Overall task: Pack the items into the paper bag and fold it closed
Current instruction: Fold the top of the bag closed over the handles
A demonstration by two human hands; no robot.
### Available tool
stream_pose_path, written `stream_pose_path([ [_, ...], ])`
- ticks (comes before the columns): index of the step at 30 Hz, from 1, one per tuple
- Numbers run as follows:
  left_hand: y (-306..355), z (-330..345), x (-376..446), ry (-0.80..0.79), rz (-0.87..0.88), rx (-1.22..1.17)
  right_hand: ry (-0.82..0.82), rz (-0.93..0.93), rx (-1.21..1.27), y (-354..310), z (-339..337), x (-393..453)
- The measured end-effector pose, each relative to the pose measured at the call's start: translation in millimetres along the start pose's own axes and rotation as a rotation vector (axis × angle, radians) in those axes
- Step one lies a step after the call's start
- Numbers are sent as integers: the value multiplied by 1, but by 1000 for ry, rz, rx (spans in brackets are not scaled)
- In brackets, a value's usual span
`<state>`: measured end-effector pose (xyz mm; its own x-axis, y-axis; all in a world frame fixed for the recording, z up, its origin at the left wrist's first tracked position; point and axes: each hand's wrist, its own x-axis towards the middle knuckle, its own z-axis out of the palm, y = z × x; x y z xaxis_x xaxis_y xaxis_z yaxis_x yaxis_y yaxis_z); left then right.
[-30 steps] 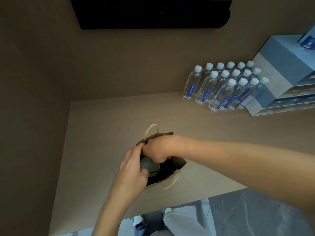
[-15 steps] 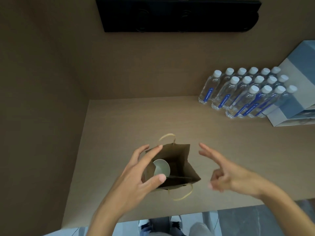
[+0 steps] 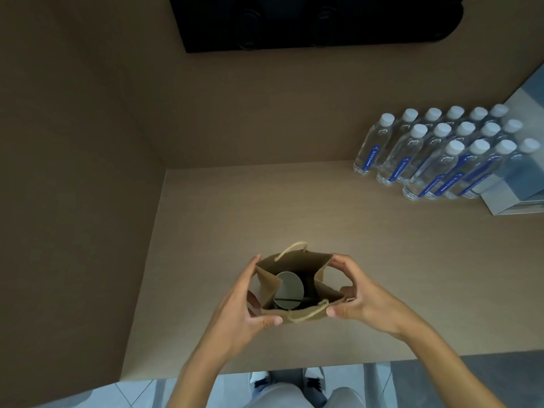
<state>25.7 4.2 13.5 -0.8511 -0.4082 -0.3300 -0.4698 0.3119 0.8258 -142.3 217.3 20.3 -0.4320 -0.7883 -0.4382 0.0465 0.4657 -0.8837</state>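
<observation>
A small brown paper bag (image 3: 306,314) with rope handles stands upright and open on the table, near its front edge. Inside it, on the left, sits a pale round cup (image 3: 288,288) seen from above. My left hand (image 3: 245,304) grips the bag's left side, thumb on the near wall and fingers on the far corner. On the opposite side my right hand (image 3: 357,300) holds the bag the same way. Both side gussets are creased inward.
Several clear water bottles (image 3: 435,154) with white caps and blue labels stand at the back right, beside stacked blue and white boxes (image 3: 515,192). A brown wall rises on the left and behind. A black panel (image 3: 318,22) hangs above. The table's front edge (image 3: 294,368) is close.
My right hand came out of the bag, swung out to the right, then came back and took hold of the bag's right side. My left hand shifted to the left side. The gussets creased inward.
</observation>
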Motion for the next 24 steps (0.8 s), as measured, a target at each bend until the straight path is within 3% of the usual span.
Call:
stream_pose_path([
  [13, -15, 2, 20, 133, 230, -83, 170, -76, 67, 14, 15, 19],
  [24, -19, 5, 25, 186, 214, -251, 435, -228, 211, 10, 26, 17],
])
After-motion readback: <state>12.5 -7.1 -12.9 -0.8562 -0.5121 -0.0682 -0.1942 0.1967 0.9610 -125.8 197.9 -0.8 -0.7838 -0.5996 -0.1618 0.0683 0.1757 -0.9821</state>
